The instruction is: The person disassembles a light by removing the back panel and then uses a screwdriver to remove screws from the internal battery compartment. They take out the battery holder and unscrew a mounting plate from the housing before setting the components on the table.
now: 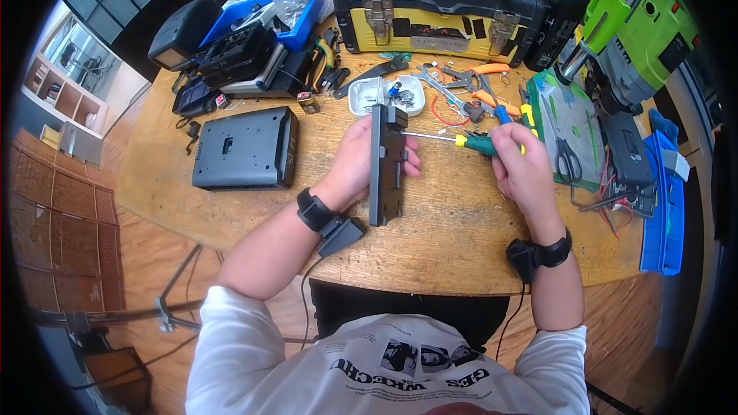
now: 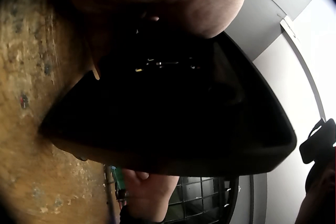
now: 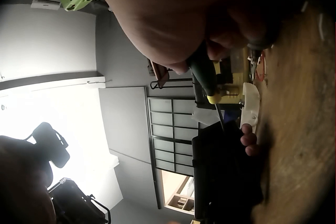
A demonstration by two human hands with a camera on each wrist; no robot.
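Observation:
A black plastic housing stands on edge above the table, gripped near its upper part by the left hand, whose fingertips show past its right side. The right hand holds a screwdriver with a green and yellow handle, its shaft pointing left. The tip meets the housing near its top; the exact contact point is hidden. In the left wrist view the housing is a dark shape filling the middle. The right wrist view shows the screwdriver handle reaching to the dark housing.
A second black case lies at the left. Behind are a white tray of small parts, loose pliers and wrenches, a yellow-black toolbox and a blue bin. At right stand a green drill stand, scissors and a blue tray.

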